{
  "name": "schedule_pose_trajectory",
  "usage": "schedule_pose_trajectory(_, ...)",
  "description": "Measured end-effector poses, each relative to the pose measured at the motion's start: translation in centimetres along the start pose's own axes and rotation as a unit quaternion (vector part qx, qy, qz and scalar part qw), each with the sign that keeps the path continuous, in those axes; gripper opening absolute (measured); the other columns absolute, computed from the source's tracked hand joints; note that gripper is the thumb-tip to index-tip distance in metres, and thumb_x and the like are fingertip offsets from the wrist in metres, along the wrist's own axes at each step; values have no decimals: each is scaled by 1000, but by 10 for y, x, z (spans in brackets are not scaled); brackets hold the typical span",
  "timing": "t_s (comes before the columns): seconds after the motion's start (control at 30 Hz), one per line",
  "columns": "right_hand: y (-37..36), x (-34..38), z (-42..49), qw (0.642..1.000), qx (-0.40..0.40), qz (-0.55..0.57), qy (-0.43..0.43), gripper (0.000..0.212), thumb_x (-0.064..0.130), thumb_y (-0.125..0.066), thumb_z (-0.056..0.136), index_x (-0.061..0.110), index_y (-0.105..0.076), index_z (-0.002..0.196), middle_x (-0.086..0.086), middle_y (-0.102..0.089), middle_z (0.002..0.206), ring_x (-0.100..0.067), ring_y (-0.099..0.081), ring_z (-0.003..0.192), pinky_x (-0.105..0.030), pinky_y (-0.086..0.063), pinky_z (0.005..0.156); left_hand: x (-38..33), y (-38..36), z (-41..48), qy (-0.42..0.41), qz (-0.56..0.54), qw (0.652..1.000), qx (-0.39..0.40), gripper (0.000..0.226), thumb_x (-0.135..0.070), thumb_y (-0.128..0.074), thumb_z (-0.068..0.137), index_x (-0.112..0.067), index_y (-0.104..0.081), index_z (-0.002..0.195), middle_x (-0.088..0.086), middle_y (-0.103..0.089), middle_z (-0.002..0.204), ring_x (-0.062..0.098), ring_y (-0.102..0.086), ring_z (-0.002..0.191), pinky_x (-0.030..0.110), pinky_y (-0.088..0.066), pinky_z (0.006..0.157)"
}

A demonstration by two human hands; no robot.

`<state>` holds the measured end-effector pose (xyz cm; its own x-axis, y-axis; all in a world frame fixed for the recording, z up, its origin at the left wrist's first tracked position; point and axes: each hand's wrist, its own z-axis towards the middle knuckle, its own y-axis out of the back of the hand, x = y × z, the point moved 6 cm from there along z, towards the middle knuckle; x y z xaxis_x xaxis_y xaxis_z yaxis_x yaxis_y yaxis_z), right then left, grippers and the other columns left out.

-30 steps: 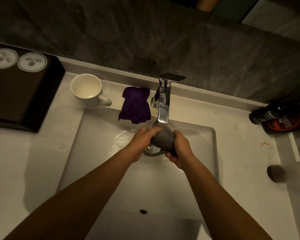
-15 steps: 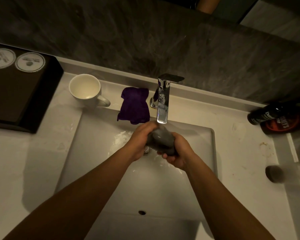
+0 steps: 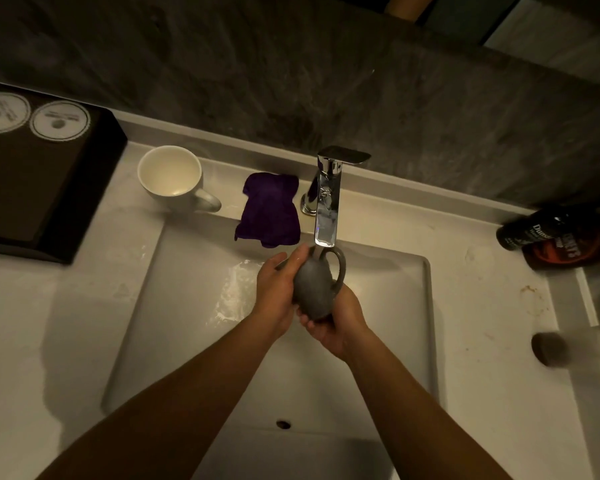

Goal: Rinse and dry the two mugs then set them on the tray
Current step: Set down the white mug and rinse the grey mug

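Note:
A grey mug (image 3: 314, 289) is held over the white sink (image 3: 187, 306), right under the chrome faucet (image 3: 328, 199). Its handle points up and to the right, its mouth away from me. My left hand (image 3: 278, 289) presses on the mug's left side, and my right hand (image 3: 336, 317) cups its base from below. A white mug (image 3: 174, 178) stands upright on the counter left of the faucet, handle to the right. A purple cloth (image 3: 269, 209) lies between the white mug and the faucet. The black tray (image 3: 32, 188) sits at the far left.
Two round white coasters (image 3: 32, 116) lie on the tray's far end. Dark bottles (image 3: 561, 233) lie on the counter at the right edge. A small dark round object (image 3: 549, 348) sits on the right counter. A dark stone wall runs behind the sink.
The grey mug has been turned in my hands: its handle, which pointed down toward the basin, now points up by the spout. My right hand has slid under the base.

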<state>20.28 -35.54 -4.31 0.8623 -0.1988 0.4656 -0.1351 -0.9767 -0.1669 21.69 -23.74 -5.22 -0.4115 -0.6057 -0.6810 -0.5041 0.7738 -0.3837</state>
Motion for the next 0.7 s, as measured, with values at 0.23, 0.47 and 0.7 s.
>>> schedule_pose_trajectory(0.23, 16, 51, -14, 887, -123, -308, 320, 47, 48, -30, 108, 19, -66, 96, -8, -67, 84, -17, -64, 74, -35, -55, 70, -5, 5, 6, 25, 130, 991, -15, 79, -78, -77, 67, -14, -74, 113, 8, -79, 105, 25, -77, 97, 43, -64, 89)
schedule_pose_trajectory(0.47, 11, 62, -8, 872, -80, -381, 298, 30, 30, -46, 107, 8, -64, 97, -16, -68, 75, -22, -63, 46, -29, -51, 43, -5, 13, 11, 99, 198, 975, 10, 75, -73, -65, 85, -12, -63, 129, 14, -75, 118, 30, -75, 100, 46, -62, 91)
schedule_pose_trajectory(0.7, 15, 35, -1, 928, -53, -327, 169, 33, 21, -48, 107, -3, -67, 97, -18, -64, 66, -24, -63, 44, -27, -51, 44, 7, 34, -1, 129, 239, 962, -10, 68, -65, -53, 98, -9, -55, 137, 19, -71, 119, 34, -76, 95, 39, -63, 75)
